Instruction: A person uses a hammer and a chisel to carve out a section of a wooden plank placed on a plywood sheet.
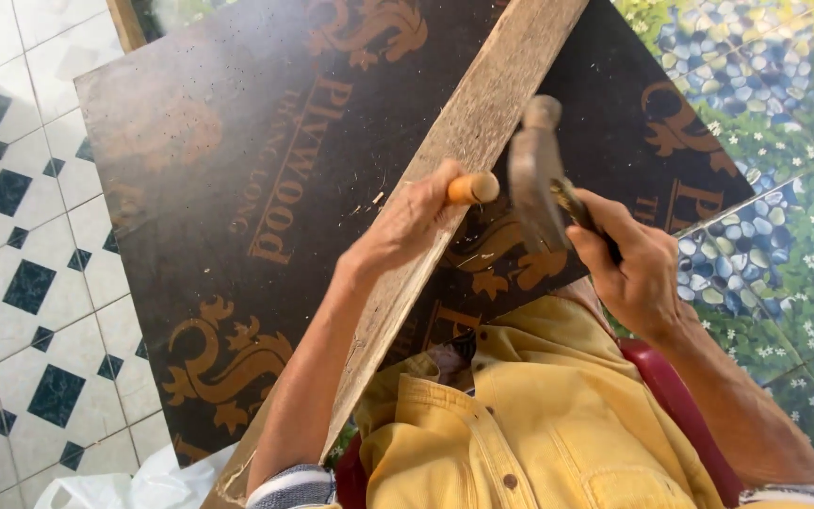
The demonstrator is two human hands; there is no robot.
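My left hand (405, 224) is closed around a tool with an orange wooden handle (472, 188), probably a chisel, and presses it against a long weathered wooden plank (487, 99). The plank runs diagonally from the top right down to the bottom left. My right hand (635, 269) grips a hammer (533, 179). Its metal head is blurred and hangs just right of the orange handle's end. The tool's tip is hidden behind my left hand.
Under the plank lies a large dark plywood sheet (228, 188) with gold ornaments. White floor tiles with dark diamonds (21, 283) are at the left, pebble-and-flower patterned flooring (784, 141) at the right. My yellow shirt (529, 424), a red seat edge (666, 391) and a white plastic bag (143, 483) are at the bottom.
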